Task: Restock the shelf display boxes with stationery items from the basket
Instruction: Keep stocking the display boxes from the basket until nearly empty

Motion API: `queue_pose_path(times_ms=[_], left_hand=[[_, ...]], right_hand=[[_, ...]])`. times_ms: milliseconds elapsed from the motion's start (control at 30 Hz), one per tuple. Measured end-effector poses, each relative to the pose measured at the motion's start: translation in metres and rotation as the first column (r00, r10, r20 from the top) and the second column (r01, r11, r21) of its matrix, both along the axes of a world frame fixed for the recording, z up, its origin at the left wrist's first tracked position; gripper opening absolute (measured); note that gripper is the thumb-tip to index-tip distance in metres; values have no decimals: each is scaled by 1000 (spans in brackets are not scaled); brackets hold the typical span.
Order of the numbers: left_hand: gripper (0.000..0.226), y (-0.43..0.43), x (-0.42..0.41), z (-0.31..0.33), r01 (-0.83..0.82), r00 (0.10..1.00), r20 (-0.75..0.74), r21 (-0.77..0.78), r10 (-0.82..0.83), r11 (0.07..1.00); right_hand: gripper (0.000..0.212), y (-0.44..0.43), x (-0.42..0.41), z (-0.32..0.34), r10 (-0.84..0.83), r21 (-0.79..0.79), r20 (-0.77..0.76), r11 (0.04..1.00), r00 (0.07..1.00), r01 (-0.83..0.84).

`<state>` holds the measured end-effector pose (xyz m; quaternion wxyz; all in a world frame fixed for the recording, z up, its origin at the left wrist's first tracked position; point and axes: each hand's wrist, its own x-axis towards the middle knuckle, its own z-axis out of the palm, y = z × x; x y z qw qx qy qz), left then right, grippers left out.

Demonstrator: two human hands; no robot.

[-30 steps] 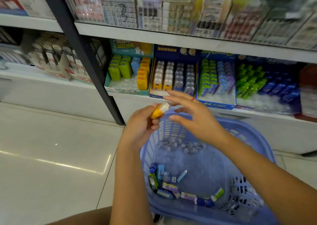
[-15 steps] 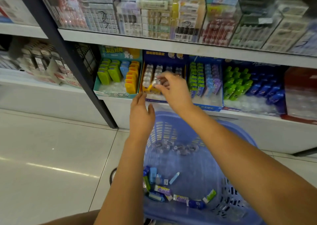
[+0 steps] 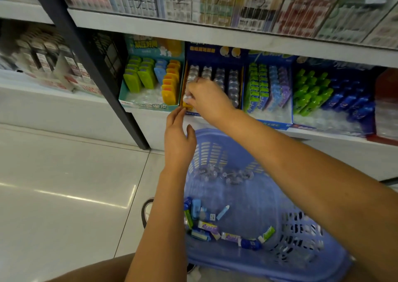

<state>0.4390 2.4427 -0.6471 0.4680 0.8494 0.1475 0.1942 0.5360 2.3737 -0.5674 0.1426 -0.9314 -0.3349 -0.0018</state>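
1. Landmark: dark blue box (image 3: 215, 52) on the lower shelf, holding rows of clear-capped pieces standing upright.
2. Right hand (image 3: 207, 97) is at the front left corner of the dark blue box. Its fingers are curled and pinch a yellow item (image 3: 187, 105) with a clear cap. The item sits at the front of the leftmost row; only its yellow base and part of the cap show past the fingers.
3. Left hand (image 3: 178, 140) is just below the front edge of the dark blue box, palm down, fingers straight and close together, thumb apart. It holds nothing. The fingertips reach the lower left corner of the box; contact cannot be told.
4. Basket (image 3: 265, 206), pale purple plastic with slotted walls, stands on the floor below and in front of the dark blue box, under both forearms.
5. In the basket: small packs (image 3: 207, 228) in blue, green and purple lie in a loose heap on the side far from the dark blue box. Clear plastic pieces (image 3: 217, 173) lie on the side nearer to it.
6. Teal box (image 3: 148, 106) touches the left side of the dark blue box and holds green, blue and orange pieces.
7. Right of the dark blue box stands a box of green, blue and purple packs (image 3: 269, 85).
8. Black post (image 3: 94, 62) is left of the dark blue box, beyond the teal box.
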Motion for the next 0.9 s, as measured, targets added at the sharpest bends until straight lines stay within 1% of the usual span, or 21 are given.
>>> queue_pose_path(times_ms=[100,200,267,367,400,433,467,500,533,567,633,700,733,767,800,833,867,900], left_hand=[[47,3,0,2,4,1000,-7,-6,-4,1000],[47,4,-2,7,36,999,-21,-7,-36,999],[42,1,-6,8,28,999,-24,9,-28,1000],[27,-5,-22,3,-5,1000,-23,19,5,1000],[21,-7,-26,-2,3,999,-50,32,-2,999],[18,-9,-29,-8,35,993,-115,46,-30,998],[16,-11,-31,-16,100,970,-228,62,-84,993],[16,-16,-31,-25,198,914,-376,79,-155,977],[16,-22,-31,-34,314,823,-523,93,-222,945],[15,-29,-32,-42,428,717,-642,99,-270,898],[18,-45,-35,-62,599,532,-777,64,-336,798],[23,-56,-44,-84,699,347,-861,-27,-372,715],[19,-60,-48,-94,724,256,-895,-73,-365,686],[13,-62,-53,-103,753,179,-924,-93,-339,652],[11,-63,-57,-112,773,128,-942,-102,-311,626],[19,-65,-60,-121,791,90,-955,-104,-283,603],[29,-66,-62,-128,806,72,-963,-98,-260,584],[33,-67,-64,-132,819,67,-967,-88,-247,567]], right_hand=[[23,6,4,1,-26,-70,5,997,1000,26],[22,9,8,3,-39,-138,59,989,998,47],[27,16,5,8,-48,-147,80,987,996,60],[37,11,-2,6,-85,-64,25,994,996,86],[35,-1,-10,3,-84,-10,5,996,996,84],[28,-17,-19,-4,-78,66,-16,995,997,78],[22,-37,-30,-16,-83,126,-50,988,995,89],[21,-58,-43,-32,-97,139,-117,984,988,112],[21,-79,-57,-51,-110,79,-222,988,969,130],[19,-98,-69,-72,-127,-43,-352,992,927,119],[18,-132,-94,-116,-178,-288,-601,958,779,-3],[24,-159,-114,-155,-221,-407,-752,897,621,-174],[27,-170,-123,-172,-244,-441,-789,864,564,-243],[29,-180,-131,-187,-271,-470,-806,834,527,-290],[32,-187,-138,-201,-304,-486,-814,822,494,-295],[33,-192,-144,-213,-332,-489,-821,829,465,-270],[32,-195,-147,-222,-347,-483,-819,846,456,-224],[30,-195,-149,-229,-351,-471,-814,865,463,-171]])
